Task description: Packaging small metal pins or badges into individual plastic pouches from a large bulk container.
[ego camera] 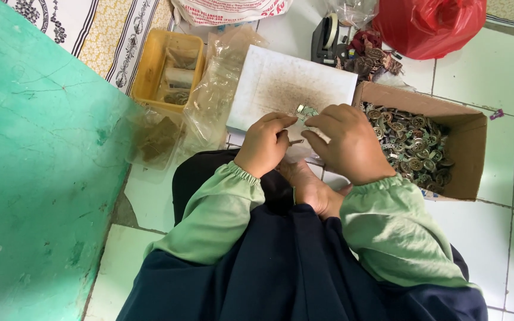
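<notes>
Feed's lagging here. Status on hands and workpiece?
Left hand and right hand both pinching a small metal piece over the white board. Cardboard box of metal parts at right. Nothing obstructing.

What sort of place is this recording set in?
Probably a home floor used for piecework: pale floor tiles, a cardboard box full of small metal parts, and a patterned mat beside a green wall.

White tiled floor [483, 71], cardboard box [465, 154], yellow tub [150, 65], white board [281, 77], red bag [429, 24]
</notes>
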